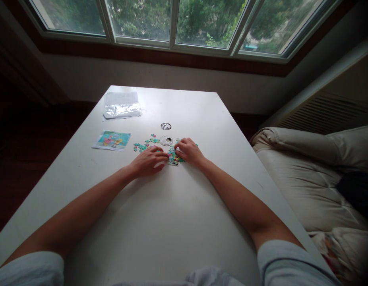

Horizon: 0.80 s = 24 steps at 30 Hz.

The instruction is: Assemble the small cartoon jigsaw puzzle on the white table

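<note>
A partly joined section of a colourful jigsaw puzzle (173, 159) lies on the white table between my hands. My left hand (150, 161) rests at its left side, fingers stretched out and apart, the fingertips at its edge. From the right, my right hand (190, 151) reaches over the section with its fingers bent and drawn together; what they hold, if anything, is hidden. Loose teal jigsaw pieces (140, 147) are scattered beyond my left hand, and more show around my right fingers. Two round items, a pale disc (166, 140) and a dark-rimmed one (165, 126), lie just past the puzzle.
A printed picture card (112, 140) lies left of the pieces on the white table (172, 222). Clear plastic packaging with papers (122, 105) sits at the far left corner. A beige sofa (303, 178) stands along the right side, and a window (172, 24) is ahead.
</note>
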Motion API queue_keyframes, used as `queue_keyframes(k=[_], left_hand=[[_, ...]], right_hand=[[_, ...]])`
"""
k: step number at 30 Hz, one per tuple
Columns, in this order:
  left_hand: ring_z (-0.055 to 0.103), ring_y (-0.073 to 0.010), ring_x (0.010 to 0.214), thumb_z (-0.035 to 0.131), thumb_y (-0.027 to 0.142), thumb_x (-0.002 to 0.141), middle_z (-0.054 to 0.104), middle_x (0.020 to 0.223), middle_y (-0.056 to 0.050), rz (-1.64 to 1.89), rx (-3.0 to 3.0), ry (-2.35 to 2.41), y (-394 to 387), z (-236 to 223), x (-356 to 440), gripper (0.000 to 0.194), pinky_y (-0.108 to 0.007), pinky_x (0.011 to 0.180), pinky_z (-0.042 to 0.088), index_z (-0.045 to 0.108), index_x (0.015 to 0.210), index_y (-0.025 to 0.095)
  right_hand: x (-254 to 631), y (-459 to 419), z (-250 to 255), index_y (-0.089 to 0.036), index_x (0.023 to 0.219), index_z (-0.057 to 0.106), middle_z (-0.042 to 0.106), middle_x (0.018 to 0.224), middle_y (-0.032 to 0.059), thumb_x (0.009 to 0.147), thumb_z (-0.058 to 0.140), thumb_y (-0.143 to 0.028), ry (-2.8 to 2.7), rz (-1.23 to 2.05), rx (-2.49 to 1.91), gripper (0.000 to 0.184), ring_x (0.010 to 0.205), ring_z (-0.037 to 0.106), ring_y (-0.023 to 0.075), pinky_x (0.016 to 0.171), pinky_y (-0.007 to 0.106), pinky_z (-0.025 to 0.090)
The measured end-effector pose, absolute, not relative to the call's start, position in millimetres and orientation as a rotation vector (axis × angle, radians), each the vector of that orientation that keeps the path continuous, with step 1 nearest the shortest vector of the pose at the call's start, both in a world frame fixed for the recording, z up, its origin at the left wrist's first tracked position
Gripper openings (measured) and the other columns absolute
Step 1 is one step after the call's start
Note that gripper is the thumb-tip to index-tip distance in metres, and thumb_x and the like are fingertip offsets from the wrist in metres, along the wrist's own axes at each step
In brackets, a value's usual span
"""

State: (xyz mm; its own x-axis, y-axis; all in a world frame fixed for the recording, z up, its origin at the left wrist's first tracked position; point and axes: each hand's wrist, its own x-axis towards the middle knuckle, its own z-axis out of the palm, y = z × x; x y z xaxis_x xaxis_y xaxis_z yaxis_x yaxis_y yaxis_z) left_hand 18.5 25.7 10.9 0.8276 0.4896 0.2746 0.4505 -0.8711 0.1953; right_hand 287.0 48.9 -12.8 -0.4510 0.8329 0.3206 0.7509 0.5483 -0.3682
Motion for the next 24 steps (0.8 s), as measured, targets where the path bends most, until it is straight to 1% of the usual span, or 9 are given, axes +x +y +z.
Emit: queue_keyframes(k=[6,12,17,24], left_hand=[[0.054,-0.0278,0.126,0.057,0.023,0.094,0.071,0.130,-0.002,0.401,2.899,0.728,26,16,17,0.035,-0.047,0.107,0.047,0.070,0.126,0.028],[0.056,-0.0254,0.121,0.055,0.023,0.095,0.071,0.130,-0.001,0.420,2.870,0.731,26,17,17,0.035,-0.044,0.108,0.047,0.070,0.126,0.029],[0.056,-0.0251,0.122,0.054,0.024,0.096,0.070,0.132,-0.002,0.435,2.846,0.729,26,15,15,0.035,-0.043,0.105,0.049,0.068,0.128,0.028],[0.054,-0.0261,0.124,0.053,0.024,0.098,0.069,0.133,-0.002,0.423,2.862,0.746,26,12,14,0.034,-0.045,0.106,0.047,0.066,0.129,0.027]], right_hand=[[286,48,-11,-0.026,0.103,0.072,0.063,0.100,0.0070,0.094,0.065,-0.031,-2.332,0.246,-1.300,0.013,0.101,0.053,0.0250,0.091,0.039,0.046],[292,52,-8,-0.026,0.104,0.073,0.067,0.099,0.0064,0.093,0.065,-0.029,-2.332,0.262,-1.288,0.014,0.098,0.055,0.0243,0.090,0.038,0.045],[325,71,3,-0.023,0.102,0.074,0.071,0.093,0.0063,0.095,0.057,-0.026,-2.170,0.246,-1.388,0.019,0.092,0.059,0.0232,0.087,0.038,0.045],[377,86,7,-0.022,0.097,0.077,0.073,0.089,0.0059,0.088,0.060,-0.024,-2.156,0.296,-1.559,0.019,0.083,0.062,0.0219,0.083,0.038,0.047]])
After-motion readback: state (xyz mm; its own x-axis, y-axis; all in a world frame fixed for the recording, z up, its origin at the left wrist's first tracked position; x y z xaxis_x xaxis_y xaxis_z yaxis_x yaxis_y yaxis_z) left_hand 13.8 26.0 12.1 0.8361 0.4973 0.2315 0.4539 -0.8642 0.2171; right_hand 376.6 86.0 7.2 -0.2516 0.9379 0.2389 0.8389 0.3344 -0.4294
